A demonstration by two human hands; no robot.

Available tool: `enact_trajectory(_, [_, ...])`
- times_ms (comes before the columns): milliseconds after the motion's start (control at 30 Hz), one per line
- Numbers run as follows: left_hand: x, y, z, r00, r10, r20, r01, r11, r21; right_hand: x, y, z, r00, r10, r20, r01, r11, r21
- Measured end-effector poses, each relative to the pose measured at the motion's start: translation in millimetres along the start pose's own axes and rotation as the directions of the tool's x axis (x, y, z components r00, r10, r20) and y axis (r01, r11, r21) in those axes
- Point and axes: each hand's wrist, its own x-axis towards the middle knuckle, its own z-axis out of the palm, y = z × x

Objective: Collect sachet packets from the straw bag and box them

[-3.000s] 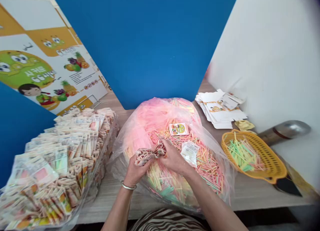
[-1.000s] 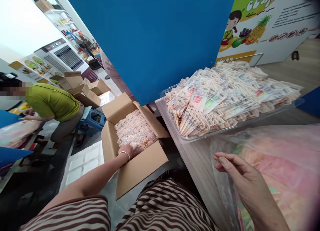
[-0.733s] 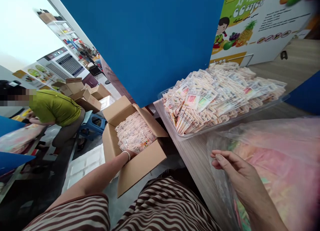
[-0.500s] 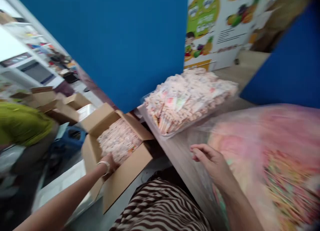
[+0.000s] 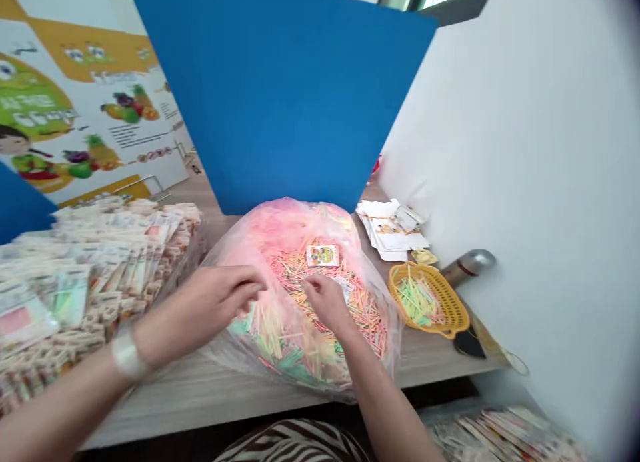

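A large clear plastic bag [image 5: 227, 249] stands open in front of me, full of thin pastel paper-like sticks [image 5: 367, 315] in pink, yellow and green. My left hand [image 5: 215, 305], with a pale band at the wrist, is over the bag's left edge. Its fingers are curled together and slightly blurred, and nothing shows in them. My right hand [image 5: 327, 305] hovers above or touches the sticks, fingers bent inward; whatever they may hold is hidden. Just beyond it, a small printed packet [image 5: 323, 255] lies on the sticks. Another whitish packet [image 5: 345, 287] lies partly behind that hand.
Many filled small packs [image 5: 125, 249] lie piled in a clear tray at left. Right of the bag are a yellow basket [image 5: 453, 309] with sticks, flat white cartons [image 5: 393, 232] and a metal flask [image 5: 470, 265]. A blue panel [image 5: 300, 102] rises behind; more packs [image 5: 505, 435] sit below right.
The view has swung right, from the cardboard box to the bag. My left hand has left the packs in that box and come over to the bag. My right hand is now over the sticks.
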Motion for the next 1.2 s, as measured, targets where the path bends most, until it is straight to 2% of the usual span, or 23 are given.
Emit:
enact_trajectory(33, [23,20,29.0,0.971,0.119,0.209,-0.143,0.984,0.102,-3,16,-17,0.993,0.076,-0.086,-0.084,0.992,-0.091])
enact_trajectory(67, [44,34,58.9,0.938,0.179,0.298,-0.237,0.956,0.171,-6,32,-32,0.976,0.148,-0.162,-0.176,0.969,-0.175])
enact_trajectory(100, [62,42,88.9,0.931,0.166,0.324,-0.253,0.934,0.251,-11,45,-43,0.949,0.208,-0.235,-0.267,0.929,-0.257])
enact_trajectory(133, [78,46,117.7,0.939,0.106,0.326,-0.222,0.913,0.343,-15,57,-50,0.929,0.240,-0.282,-0.326,0.891,-0.315])
enact_trajectory(200, [103,41,168.5,0.944,0.049,0.326,-0.186,0.896,0.404,-23,73,-53,0.923,0.256,-0.287,-0.350,0.867,-0.355])
enact_trajectory(267, [116,31,205.6,0.956,0.019,0.293,-0.151,0.888,0.435,-26,81,-46,0.946,0.236,-0.223,-0.302,0.892,-0.337])
enact_trajectory(333, [121,19,225.5,0.961,0.015,0.275,-0.137,0.891,0.432,-26,86,-39,0.973,0.195,-0.127,-0.222,0.940,-0.260])
enact_trajectory(400, [121,8,228.2,0.962,0.029,0.272,-0.141,0.904,0.403,-25,90,-42,0.982,0.165,-0.096,-0.181,0.967,-0.181])
enact_trajectory(467, [120,-3,217.6,0.971,0.031,0.238,-0.121,0.921,0.371,-25,96,-55,0.974,0.162,-0.156,-0.193,0.959,-0.209])
enact_trajectory(533, [118,-13,201.2,0.990,0.012,0.140,-0.061,0.933,0.353,-26,103,-73,0.970,0.138,-0.199,-0.203,0.911,-0.360])
enact_trajectory(633, [111,-23,184.1,1.000,0.016,-0.006,-0.013,0.939,0.344,-25,113,-86,0.992,0.091,-0.088,-0.125,0.811,-0.571])
enact_trajectory(733, [105,-27,186.7,0.997,0.057,-0.043,-0.038,0.933,0.357,-19,118,-77,0.992,0.120,-0.033,-0.110,0.717,-0.688])
enact_trajectory(833, [105,-30,198.7,0.994,0.099,-0.039,-0.079,0.933,0.351,-11,119,-64,0.988,0.154,-0.013,-0.115,0.680,-0.724])
enact_trajectory(933, [105,-35,203.9,0.979,0.190,-0.072,-0.157,0.932,0.326,-7,121,-59,0.986,0.164,-0.009,-0.114,0.646,-0.754])
enact_trajectory(1067, [100,-42,195.8,0.931,0.349,-0.107,-0.293,0.889,0.351,-7,124,-59,0.984,0.178,-0.030,-0.145,0.676,-0.723])
enact_trajectory(1200, [87,-42,184.1,0.885,0.447,-0.126,-0.388,0.861,0.330,-8,127,-58,0.981,0.162,-0.109,-0.196,0.798,-0.570])
